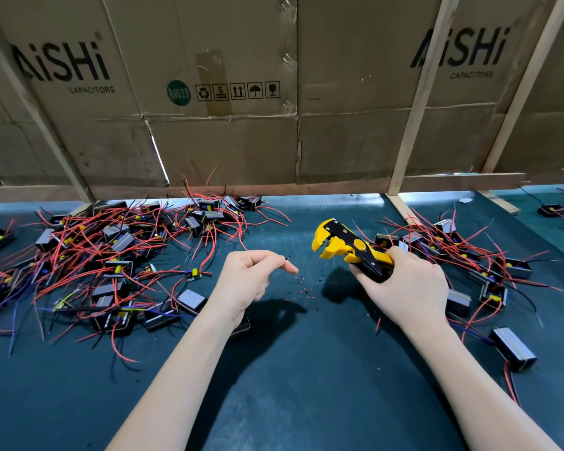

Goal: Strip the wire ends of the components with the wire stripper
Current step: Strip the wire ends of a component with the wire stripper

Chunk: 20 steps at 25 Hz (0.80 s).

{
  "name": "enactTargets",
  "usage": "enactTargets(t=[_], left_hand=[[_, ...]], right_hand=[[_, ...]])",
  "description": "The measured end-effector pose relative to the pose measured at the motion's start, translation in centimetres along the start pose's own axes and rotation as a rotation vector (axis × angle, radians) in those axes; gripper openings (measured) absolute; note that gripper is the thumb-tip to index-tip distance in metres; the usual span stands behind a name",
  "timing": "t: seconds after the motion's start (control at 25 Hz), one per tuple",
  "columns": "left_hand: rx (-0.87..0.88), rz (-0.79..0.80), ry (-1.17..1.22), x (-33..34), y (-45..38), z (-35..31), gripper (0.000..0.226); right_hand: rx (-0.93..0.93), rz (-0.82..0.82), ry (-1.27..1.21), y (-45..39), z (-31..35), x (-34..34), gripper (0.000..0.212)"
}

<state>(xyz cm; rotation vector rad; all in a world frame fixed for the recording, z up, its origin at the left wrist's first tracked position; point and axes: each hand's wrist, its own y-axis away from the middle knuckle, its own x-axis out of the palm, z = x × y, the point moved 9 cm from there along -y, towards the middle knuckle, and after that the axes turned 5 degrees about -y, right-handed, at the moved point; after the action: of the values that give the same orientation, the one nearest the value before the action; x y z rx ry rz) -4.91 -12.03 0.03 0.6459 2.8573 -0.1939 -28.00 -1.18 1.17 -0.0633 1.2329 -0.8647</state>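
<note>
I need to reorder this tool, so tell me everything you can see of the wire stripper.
The wire stripper is yellow and black, plastic-looking, with a round yellow pivot button and a toothed head whose jaws stand apart with no wire between them. The right hand grips its handles, holding it above the dark green table, head pointing up-left.

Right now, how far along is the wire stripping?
Some is done: bits of insulation dot the mat. The right hand grips the wire stripper, while the left hand holds no component. The big left pile looks like the work remaining.
</note>
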Motion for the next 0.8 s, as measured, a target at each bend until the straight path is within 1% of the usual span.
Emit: enactTargets(t=[0.16,0.4,0.52,0.6,0.68,0.72,0.8], left_hand=[[0.025,0.022,-0.018,0.4,0.0,0.0,0.029],[0.044,0.026,-0.029,0.6,0.1,-0.1,0.025],[0.086,0.003,-0.100,0.8,0.4,-0.6,0.022],[0.118,-0.013,-0.198,0.9,0.5,-0.8,0.022],[0.148,0.022,-0.259,1.2,0.5,-0.7,0.027],[0.149,0.060,-0.221,1.5,0.5,-0.6,0.031],[0.182,0.101,-0.206,2.0,0.5,-0.9,0.049]], right_hand=[[0.002,0.010,0.001,0.0,-0.1,0.2,0.057],[-0.003,0.019,0.015,0.1,0.0,0.3,0.057],[-0.009,0.015,0.015,0.1,0.1,0.2,0.057],[-0.016,0.010,0.002,0.2,0.2,0.2,0.056],[-0.022,0.015,0.003,0.3,0.3,0.3,0.056],[-0.023,0.018,0.005,0.3,0.3,0.3,0.056],[-0.023,0.009,0.007,0.2,0.2,0.2,0.056]])
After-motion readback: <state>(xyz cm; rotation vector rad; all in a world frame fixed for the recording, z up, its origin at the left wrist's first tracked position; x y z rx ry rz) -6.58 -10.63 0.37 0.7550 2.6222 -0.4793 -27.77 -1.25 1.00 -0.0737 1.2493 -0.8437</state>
